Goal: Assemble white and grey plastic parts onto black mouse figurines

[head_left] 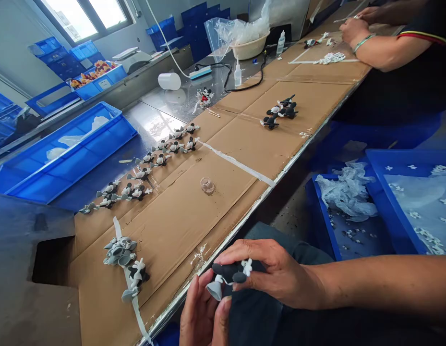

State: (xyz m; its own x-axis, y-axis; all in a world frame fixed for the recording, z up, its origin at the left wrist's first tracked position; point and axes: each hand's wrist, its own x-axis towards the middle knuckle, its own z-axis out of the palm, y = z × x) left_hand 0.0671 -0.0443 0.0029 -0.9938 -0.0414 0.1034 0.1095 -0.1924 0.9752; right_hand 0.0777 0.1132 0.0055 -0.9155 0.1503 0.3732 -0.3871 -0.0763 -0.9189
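Observation:
My right hand (271, 271) and my left hand (204, 315) together hold a small black, white and grey figurine (230, 276) just off the near table edge, above my lap. The right fingers wrap over its black body; the left fingers pinch its grey foot from below. A row of several like figurines (150, 161) lies on the cardboard-covered table (194, 216). Grey parts and another figurine (127, 262) sit at the near left. A small clear jar (207, 185) stands mid-table.
Blue bins stand left (64, 154) and right (406, 202), the right ones holding white parts and plastic wrap. Another person's hands (355, 31) work at the far right with more figurines (280, 113) nearby. Glue bottles (237, 74), a cable and a bowl stand at the back.

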